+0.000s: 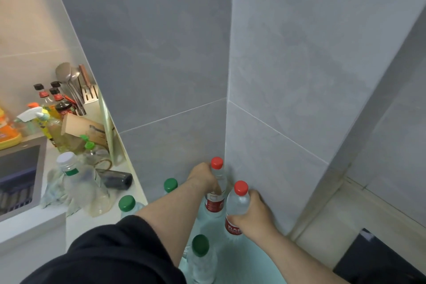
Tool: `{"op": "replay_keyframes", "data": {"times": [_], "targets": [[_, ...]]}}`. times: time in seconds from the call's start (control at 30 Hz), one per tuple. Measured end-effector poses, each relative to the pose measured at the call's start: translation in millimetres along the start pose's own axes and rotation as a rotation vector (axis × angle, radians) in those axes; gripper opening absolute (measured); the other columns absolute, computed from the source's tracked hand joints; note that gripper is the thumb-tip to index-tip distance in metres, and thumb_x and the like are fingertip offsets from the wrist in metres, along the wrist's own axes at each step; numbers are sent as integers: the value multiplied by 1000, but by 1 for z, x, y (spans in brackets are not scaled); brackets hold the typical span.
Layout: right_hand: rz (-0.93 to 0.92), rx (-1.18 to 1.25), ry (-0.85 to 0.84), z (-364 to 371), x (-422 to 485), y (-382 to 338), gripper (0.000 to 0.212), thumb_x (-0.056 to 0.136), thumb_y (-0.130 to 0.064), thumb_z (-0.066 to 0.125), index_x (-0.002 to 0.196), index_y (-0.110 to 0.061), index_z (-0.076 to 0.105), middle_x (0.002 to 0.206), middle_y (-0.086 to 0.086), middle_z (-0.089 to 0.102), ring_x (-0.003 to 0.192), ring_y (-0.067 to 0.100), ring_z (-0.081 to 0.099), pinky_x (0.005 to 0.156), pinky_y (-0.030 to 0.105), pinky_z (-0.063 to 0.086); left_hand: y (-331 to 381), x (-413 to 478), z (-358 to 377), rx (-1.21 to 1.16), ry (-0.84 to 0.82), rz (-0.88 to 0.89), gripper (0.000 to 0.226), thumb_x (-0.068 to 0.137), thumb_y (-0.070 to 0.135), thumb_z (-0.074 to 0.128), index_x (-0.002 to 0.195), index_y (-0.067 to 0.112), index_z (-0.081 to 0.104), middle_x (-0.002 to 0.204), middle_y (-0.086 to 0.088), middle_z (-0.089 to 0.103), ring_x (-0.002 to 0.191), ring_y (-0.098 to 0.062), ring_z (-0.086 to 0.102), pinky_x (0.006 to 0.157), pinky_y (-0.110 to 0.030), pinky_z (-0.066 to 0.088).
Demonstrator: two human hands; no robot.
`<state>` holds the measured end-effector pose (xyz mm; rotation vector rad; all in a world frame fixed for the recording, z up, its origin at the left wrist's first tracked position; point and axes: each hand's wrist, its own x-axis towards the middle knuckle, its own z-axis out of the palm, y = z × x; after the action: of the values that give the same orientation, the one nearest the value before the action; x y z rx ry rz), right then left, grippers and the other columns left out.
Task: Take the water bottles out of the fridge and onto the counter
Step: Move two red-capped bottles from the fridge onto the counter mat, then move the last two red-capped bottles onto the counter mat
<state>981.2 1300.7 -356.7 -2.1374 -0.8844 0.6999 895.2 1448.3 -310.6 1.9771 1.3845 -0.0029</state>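
- Head view: the left forearm hides most of the bodies of two green-capped bottles (126, 203). A third, nearest one (200, 245) runs down to the bottom edge.
- The left hand (204, 177) is wrapped round the far red-capped bottle (216, 189) below its neck; its fingertips are hidden behind the bottle.
- The right hand (253, 212) is curled round the near red-capped bottle (238, 205) at mid-body, above the red label.
- Both red-capped bottles stand upright in the wall corner, just beside each other, on a pale turquoise tabletop (242, 260).
- A black sleeve (110, 253) covers the left upper arm.
- Grey tiled walls (161, 53) meet behind the bottles; the right edge is blurred.
- To the left, a white counter (32, 221) holds a sink (20, 168), sauce bottles (53, 99), a spray bottle (34, 113) and a large clear white-capped bottle (78, 182).
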Motion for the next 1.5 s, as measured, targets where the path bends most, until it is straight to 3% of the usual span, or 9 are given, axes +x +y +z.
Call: {"op": "replay_keyframes", "data": {"times": [0.13,0.37,0.53,0.63,0.73,0.83,1.0,1.2,1.5], "targets": [[-23,-30,-14,-1,2,3,38,50,-44,69,82,-26,58,69,-4,67,61,7,64,51,27,52,-5,-2,-6,41,-20,-51,62,56,20,89,112,14,62,112,-5,67,102,-26,65,89,-36,55],[-45,49,-65,-9,-1,-9,36,54,-45,67,82,-25,59,68,-9,64,61,4,57,52,20,41,7,-12,-22,43,20,44,49,62,18,89,100,13,59,101,-4,58,94,-25,57,79,-33,50],[-56,93,-71,-22,-12,-21,37,70,-33,76,101,-30,57,94,-11,64,78,2,57,57,15,38,13,-19,-30,116,61,122,43,68,17,84,105,12,62,101,-6,62,85,-22,55,73,-30,48],[-99,65,-68,-38,-19,-37,64,78,-36,77,133,-25,47,125,-7,57,105,13,56,76,21,40,25,-32,-45,127,110,195,61,72,21,81,127,11,57,117,-7,63,92,-21,58,80,-30,50],[-195,44,-19,-59,-24,-58,74,81,-45,71,144,-25,38,145,-3,48,125,17,52,90,25,39,38,-54,-71,156,212,284,66,76,29,78,135,15,52,130,-6,60,108,-22,59,91,-34,51],[-324,50,14,-83,-33,-87,68,84,-50,65,143,-28,39,143,-6,48,112,13,59,91,27,41,44,-88,-103,97,324,359,63,81,36,74,136,17,52,135,-5,59,117,-23,58,97,-38,49],[-540,143,37,-120,-59,-136,66,83,-55,59,141,-28,41,147,-3,47,135,20,45,108,43,41,44,-171,-150,-15,543,414,63,85,44,68,140,20,49,139,-2,57,122,-18,55,100,-38,47],[-838,210,2,-137,-111,-187,63,89,-48,60,144,-23,40,147,-1,46,135,18,44,109,44,41,34,-295,-183,-4,876,441,77,82,54,66,148,31,34,152,9,39,136,-13,39,110,-40,36],[-1173,396,-236,-110,-242,-278,74,75,-65,49,138,-27,45,141,-4,52,127,18,50,104,40,44,-22,-477,-203,28,1193,244,93,65,67,56,148,32,35,149,11,41,127,2,33,100,-25,30]]}}
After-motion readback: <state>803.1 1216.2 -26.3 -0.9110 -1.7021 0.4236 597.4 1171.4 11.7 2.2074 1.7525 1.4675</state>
